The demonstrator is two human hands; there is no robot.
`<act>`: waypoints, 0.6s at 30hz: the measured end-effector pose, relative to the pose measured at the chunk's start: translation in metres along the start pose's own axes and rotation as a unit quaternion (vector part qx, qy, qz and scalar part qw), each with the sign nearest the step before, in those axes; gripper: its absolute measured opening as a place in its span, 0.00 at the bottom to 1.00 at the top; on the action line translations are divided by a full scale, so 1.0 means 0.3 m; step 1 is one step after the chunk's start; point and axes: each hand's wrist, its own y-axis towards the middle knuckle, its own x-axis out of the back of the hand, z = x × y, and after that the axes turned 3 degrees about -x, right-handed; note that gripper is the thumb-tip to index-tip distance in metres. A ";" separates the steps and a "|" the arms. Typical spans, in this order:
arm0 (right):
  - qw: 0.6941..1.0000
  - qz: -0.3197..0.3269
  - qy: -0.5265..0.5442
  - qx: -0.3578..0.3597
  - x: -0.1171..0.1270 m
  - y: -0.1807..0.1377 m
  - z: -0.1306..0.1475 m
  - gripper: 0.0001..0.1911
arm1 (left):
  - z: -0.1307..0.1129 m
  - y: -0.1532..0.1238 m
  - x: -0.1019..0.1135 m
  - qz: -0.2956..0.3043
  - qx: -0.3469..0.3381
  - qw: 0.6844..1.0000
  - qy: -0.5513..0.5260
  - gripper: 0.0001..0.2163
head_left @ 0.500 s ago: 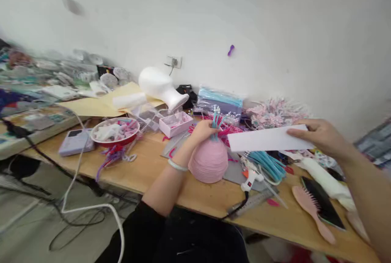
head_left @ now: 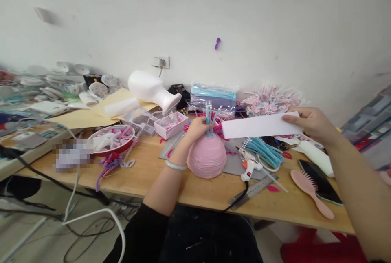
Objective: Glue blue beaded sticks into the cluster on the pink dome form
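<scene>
A pink dome (head_left: 207, 159) with ridged wrapping rests on the wooden table in front of me. Out of its top rises a bundle of light-blue stems (head_left: 210, 115) with small white bead tips, and the closed fingers of my left hand (head_left: 198, 128) are wrapped round it. Deep-pink fuzzy stems show behind. Between thumb and fingers, my right hand (head_left: 308, 122) pinches one end of a long white strip (head_left: 259, 125), perhaps card. The strip's free end reaches left, close beside the bundle, and whether it touches the stems I cannot tell.
A hot glue gun (head_left: 251, 168), a steel ruler (head_left: 253, 191), blue stems (head_left: 264, 151) and a pink hairbrush (head_left: 310, 193) lie to the right. On the left are a red-and-white bowl (head_left: 131, 145) and a pink box (head_left: 171, 127). A white foam head (head_left: 149, 87) lies behind; cables hang at left.
The camera view has shifted a little, so most things appear further left. Both hands keep their holds on the stems and the strip, with little movement relative to the dome.
</scene>
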 end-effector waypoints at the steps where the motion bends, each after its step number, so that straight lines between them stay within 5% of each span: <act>1: 1.000 -0.004 0.008 -0.003 0.000 0.003 -0.003 0.25 | 0.003 0.001 -0.001 0.001 0.002 1.000 -0.003 0.08; 18: 0.997 -0.045 0.056 -0.019 0.015 -0.013 -0.056 0.23 | 0.035 0.013 -0.017 -0.005 -0.008 1.000 -0.010 0.08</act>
